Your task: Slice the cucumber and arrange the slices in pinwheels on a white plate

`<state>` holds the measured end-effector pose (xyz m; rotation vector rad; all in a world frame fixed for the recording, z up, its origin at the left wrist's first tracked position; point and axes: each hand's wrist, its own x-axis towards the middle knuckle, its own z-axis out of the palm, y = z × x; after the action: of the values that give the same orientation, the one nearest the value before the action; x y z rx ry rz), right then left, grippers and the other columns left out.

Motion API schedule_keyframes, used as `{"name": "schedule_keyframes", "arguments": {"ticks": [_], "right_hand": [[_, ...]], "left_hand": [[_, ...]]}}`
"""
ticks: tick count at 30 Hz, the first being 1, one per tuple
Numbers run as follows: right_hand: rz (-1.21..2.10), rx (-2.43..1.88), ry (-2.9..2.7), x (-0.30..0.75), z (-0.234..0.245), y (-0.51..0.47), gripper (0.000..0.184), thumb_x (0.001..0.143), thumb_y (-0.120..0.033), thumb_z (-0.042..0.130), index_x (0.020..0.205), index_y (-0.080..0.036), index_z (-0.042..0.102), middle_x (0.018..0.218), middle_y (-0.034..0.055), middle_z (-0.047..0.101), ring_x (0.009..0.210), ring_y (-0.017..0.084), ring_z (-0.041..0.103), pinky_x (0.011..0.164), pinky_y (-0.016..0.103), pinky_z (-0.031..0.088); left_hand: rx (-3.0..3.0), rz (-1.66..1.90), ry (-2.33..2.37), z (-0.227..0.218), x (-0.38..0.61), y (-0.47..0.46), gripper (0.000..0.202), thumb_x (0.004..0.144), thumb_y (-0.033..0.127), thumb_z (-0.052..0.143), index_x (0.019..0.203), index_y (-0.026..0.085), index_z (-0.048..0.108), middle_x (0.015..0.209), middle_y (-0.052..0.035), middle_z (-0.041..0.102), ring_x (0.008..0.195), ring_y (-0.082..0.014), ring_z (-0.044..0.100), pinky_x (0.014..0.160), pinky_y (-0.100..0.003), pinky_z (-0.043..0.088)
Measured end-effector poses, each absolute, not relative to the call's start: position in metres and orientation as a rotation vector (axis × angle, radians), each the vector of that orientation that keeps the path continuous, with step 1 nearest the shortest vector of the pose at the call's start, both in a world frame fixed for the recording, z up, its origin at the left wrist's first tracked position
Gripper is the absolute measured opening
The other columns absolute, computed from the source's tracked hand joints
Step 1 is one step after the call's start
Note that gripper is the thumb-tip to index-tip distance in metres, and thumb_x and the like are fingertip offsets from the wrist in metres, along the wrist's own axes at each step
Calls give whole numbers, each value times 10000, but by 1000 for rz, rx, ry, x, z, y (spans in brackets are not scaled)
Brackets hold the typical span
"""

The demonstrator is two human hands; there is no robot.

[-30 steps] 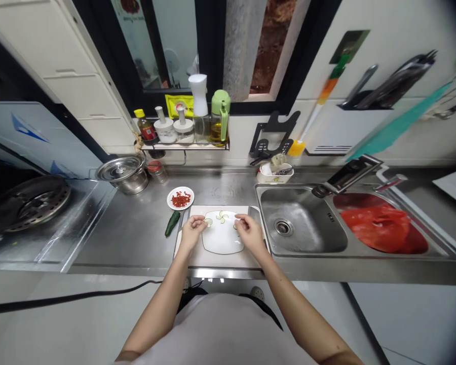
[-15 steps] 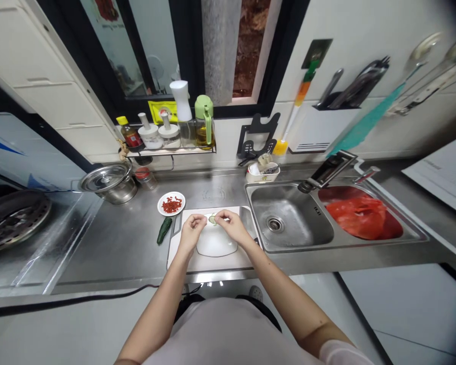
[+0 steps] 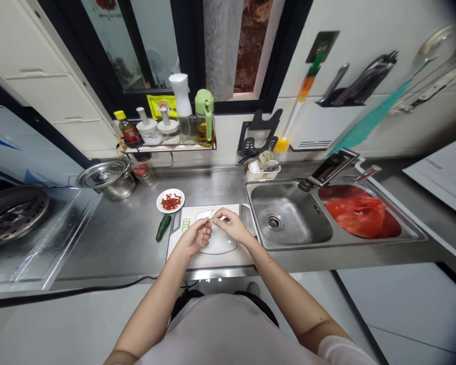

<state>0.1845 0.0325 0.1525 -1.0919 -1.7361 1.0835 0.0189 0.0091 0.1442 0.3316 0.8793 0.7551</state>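
Over a white plate [image 3: 222, 245] on the cutting board [image 3: 197, 261], my two hands meet at the fingertips. My left hand [image 3: 197, 236] is turned partly palm up, its fingers curled and pinching the edge of a thin cucumber slice [image 3: 212, 215]. From the other side, my right hand [image 3: 230, 224] pinches at the same slice, and its fingertips partly hide it. A short row of cucumber slices [image 3: 186, 225] lies on the board to the left of the plate. Just off the board's left edge rests a dark green piece of cucumber [image 3: 163, 227].
Behind the cucumber piece stands a small white plate [image 3: 159, 207] of red bits. A lidded steel pot [image 3: 116, 188] is further left. To the right is a double sink [image 3: 292, 243] with a red plastic bag [image 3: 359, 215]. A condiment shelf [image 3: 167, 149] hangs behind.
My left hand has rolled palm up and its fingers have curled, uncovering the row of slices on the board. My right hand stays at the held slice, which now shows less of its face.
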Motion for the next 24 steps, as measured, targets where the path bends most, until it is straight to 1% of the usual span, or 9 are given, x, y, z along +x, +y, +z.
{"name": "schedule_keyframes", "arguments": {"ticks": [5,8,11,15,18,24], "right_hand": [[1107,-1094,-1742,186,152,32,113,786,-270,576,716,-194,621,788,1,639,775,129,566,642,233,385],[1159,-1105,-1725,185,151,31,96,780,-272,584,795,-195,639,813,3,657,777,130,575,640,230,394],[1172,-1059,-1748,185,152,30,131,786,-292,595,857,-195,648,852,14,668,788,133,581,648,233,405],[1130,-997,-1788,185,154,29,146,811,-330,592,784,-192,631,775,0,641,740,126,564,649,237,402],[1130,-1000,-1778,185,152,28,157,816,-338,589,767,-191,617,748,-11,629,714,118,552,645,234,396],[1149,-1079,-1659,178,150,22,171,809,-344,570,734,-192,595,731,-6,623,709,122,548,632,234,398]], "left_hand": [[414,804,959,140,18,10,251,655,344,729,723,150,584,569,37,539,425,-35,443,396,-157,273],[504,830,994,141,18,9,273,628,343,751,692,145,575,580,30,537,439,-31,433,406,-159,259],[574,858,1009,145,19,8,289,612,355,764,685,142,583,580,29,527,456,-33,422,418,-165,248],[671,925,1030,150,19,6,305,614,371,763,608,141,564,565,27,511,479,-35,402,452,-175,252],[799,985,1054,152,21,4,323,636,392,743,563,144,548,558,19,511,495,-46,385,478,-192,256],[989,1102,1153,155,26,1,305,672,416,701,581,159,565,569,11,519,557,-89,422,563,-217,329]]}}
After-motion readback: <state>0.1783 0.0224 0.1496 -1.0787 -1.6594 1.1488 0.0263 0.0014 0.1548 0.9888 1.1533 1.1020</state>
